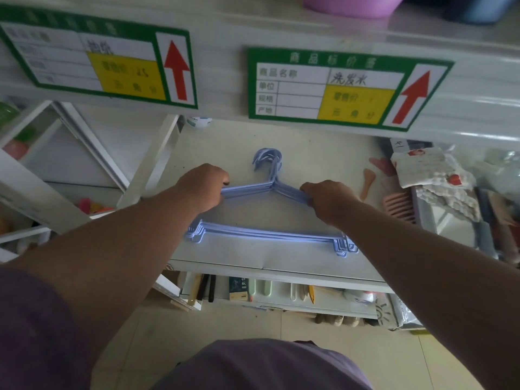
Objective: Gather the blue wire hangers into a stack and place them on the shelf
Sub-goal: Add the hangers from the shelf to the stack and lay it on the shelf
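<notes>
Several blue wire hangers lie together as one stack on the white shelf, hooks pointing to the back, so the gathering looks done and the placing is the step in hand. The left hand has its fingers closed on the left shoulder of the stack, and the right hand pinches the right shoulder. Next, I think, both hands should let go gently so the stack stays aligned, clear of the pink comb beside it.

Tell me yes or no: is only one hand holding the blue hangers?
No, both hold them: the left hand grips one sloping shoulder of the blue hangers and the right hand the other.
</notes>
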Tool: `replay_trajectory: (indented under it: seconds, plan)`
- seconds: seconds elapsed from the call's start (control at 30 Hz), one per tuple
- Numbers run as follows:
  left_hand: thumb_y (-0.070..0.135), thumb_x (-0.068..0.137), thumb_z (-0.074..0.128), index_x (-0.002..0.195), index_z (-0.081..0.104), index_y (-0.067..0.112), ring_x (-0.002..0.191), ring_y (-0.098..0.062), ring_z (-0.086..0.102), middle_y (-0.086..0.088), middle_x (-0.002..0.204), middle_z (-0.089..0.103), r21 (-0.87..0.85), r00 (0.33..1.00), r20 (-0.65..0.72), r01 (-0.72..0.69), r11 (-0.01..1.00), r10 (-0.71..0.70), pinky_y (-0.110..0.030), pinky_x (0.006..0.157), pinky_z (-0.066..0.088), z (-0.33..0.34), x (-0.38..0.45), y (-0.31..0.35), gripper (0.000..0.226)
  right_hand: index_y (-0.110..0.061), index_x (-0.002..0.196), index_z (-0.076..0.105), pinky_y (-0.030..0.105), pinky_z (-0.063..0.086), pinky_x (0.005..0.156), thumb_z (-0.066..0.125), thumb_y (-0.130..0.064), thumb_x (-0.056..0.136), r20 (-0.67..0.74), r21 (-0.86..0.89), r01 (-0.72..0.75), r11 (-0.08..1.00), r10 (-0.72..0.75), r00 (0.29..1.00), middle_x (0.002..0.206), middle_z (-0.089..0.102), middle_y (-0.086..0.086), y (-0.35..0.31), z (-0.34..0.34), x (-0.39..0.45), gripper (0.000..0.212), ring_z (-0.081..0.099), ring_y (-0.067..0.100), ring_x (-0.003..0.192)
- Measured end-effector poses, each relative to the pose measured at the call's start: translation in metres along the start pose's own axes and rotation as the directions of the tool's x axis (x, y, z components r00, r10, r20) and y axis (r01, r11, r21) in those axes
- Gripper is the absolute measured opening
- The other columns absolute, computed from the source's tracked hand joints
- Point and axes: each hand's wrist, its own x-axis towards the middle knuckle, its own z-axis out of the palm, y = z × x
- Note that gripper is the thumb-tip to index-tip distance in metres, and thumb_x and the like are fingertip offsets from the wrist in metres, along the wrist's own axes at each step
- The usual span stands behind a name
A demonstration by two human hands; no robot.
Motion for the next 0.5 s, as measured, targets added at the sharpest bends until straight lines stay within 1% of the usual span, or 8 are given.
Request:
replay_trajectory:
  seconds: [0.1,0.17,0.2,0.27,0.33,0.4,0.43,0.5]
  plan:
    - [0.05,0.076,0.075,0.123,0.071,0.021,0.108,-0.033,0.068,-0.007,0.121,0.072,-0.008,0.991,0.049,0.124,0.992,-0.123,-0.04,0.088,0.057,-0.003,-0.024,-0.029,0.056,-0.03,0.124,0.061,0.038,0.055,0.081,0.069,-0.041,0.09,0.017,0.059,-0.035,0.998,0.034,0.999,0.113,0.072,0.009,0.011,0.003,-0.006,0.036,0.07,0.035,0.105]
    - [0.06,0.067,0.072,0.119,0.074,0.028,0.103,-0.03,0.07,-0.004,0.117,0.074,0.017,0.971,0.121,0.204,0.979,-0.205,-0.039,0.087,0.058,-0.008,-0.036,-0.05,0.061,-0.027,0.112,0.066,0.04,0.059,0.081,0.069,-0.034,0.084,0.033,0.052,-0.062,0.997,0.06,0.998,0.108,0.073,0.009,0.022,0.008,-0.009,0.029,0.07,0.036,0.102]
    - [0.059,0.062,0.071,0.108,0.078,0.029,0.093,-0.028,0.071,-0.003,0.106,0.076,0.022,0.961,0.145,0.233,0.972,-0.233,-0.038,0.082,0.06,-0.011,-0.04,-0.057,0.055,-0.024,0.105,0.066,0.042,0.06,0.081,0.065,-0.03,0.081,0.053,0.034,-0.073,0.997,0.071,0.996,0.103,0.073,0.009,0.029,0.011,-0.008,0.024,0.071,0.036,0.1]
    - [0.05,0.061,0.073,0.088,0.08,0.023,0.076,-0.027,0.068,-0.004,0.081,0.073,0.043,0.95,0.161,0.263,0.964,-0.266,-0.033,0.07,0.058,-0.013,-0.043,-0.065,0.038,-0.024,0.098,0.066,0.045,0.062,0.082,0.057,-0.029,0.073,0.079,0.005,-0.094,0.996,0.093,0.993,0.1,0.073,0.008,0.049,0.026,0.0,0.028,0.072,0.036,0.098]
    - [0.04,0.067,0.078,0.073,0.073,0.016,0.07,-0.03,0.066,-0.006,0.068,0.065,0.074,0.949,0.154,0.268,0.961,-0.276,-0.03,0.062,0.051,-0.012,-0.044,-0.062,0.025,-0.026,0.1,0.068,0.046,0.063,0.084,0.054,-0.031,0.069,0.089,-0.023,-0.1,0.995,0.102,0.991,0.101,0.074,0.007,0.069,0.042,0.01,0.035,0.072,0.035,0.1]
    - [0.033,0.072,0.08,0.067,0.068,0.015,0.071,-0.033,0.065,-0.007,0.065,0.061,0.059,0.951,0.141,0.268,0.962,-0.274,-0.029,0.061,0.045,-0.009,-0.046,-0.057,0.022,-0.025,0.099,0.069,0.046,0.062,0.087,0.058,-0.029,0.071,0.109,-0.069,-0.087,0.994,0.094,0.99,0.102,0.074,0.007,0.074,0.043,0.011,0.031,0.072,0.034,0.102]
    - [0.03,0.074,0.079,0.069,0.07,0.014,0.07,-0.033,0.065,-0.007,0.065,0.061,0.048,0.95,0.144,0.272,0.961,-0.276,-0.029,0.061,0.045,-0.008,-0.046,-0.057,0.02,-0.024,0.095,0.069,0.044,0.06,0.09,0.061,-0.026,0.075,0.126,-0.104,-0.069,0.992,0.082,0.989,0.103,0.074,0.009,0.067,0.031,0.005,0.022,0.072,0.034,0.104]
    - [0.028,0.076,0.077,0.071,0.074,0.012,0.062,-0.03,0.066,-0.008,0.06,0.063,0.019,0.941,0.165,0.296,0.955,-0.295,-0.03,0.059,0.051,-0.008,-0.046,-0.059,0.018,-0.026,0.09,0.06,0.034,0.056,0.092,0.064,-0.019,0.083,0.156,-0.164,-0.03,0.986,0.056,0.986,0.106,0.073,0.011,0.06,0.017,-0.005,0.01,0.071,0.034,0.109]
